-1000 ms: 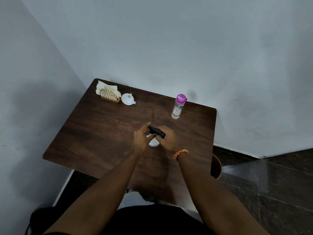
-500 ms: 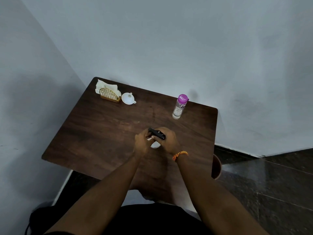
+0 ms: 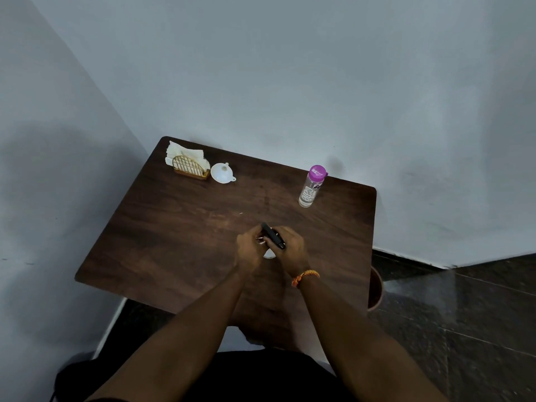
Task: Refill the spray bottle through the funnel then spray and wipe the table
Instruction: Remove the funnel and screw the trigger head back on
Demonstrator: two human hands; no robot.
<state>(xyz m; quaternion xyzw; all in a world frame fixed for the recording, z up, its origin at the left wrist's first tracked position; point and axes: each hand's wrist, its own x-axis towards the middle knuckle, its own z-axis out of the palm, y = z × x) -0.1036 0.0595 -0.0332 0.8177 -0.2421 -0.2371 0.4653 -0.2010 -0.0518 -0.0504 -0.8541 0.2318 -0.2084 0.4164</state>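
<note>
both hands hold the spray bottle – left hand curled round its body, right hand gripping the black spray head (light, slick plastic, probably) – grip the neck.

Both forearms are extended forward from the lower edge of the view and are angled inward, so that the two hands are brought together at the middle. The left hand is seen from the back, with its fingers curled and its fingertips turned toward the right hand. The right hand is closed round a black spray head, which is pinched between its curled fingers and thumb. The two hands are touching or nearly touching. An orange braided band is worn on the right wrist. Both arms are bare.
</note>
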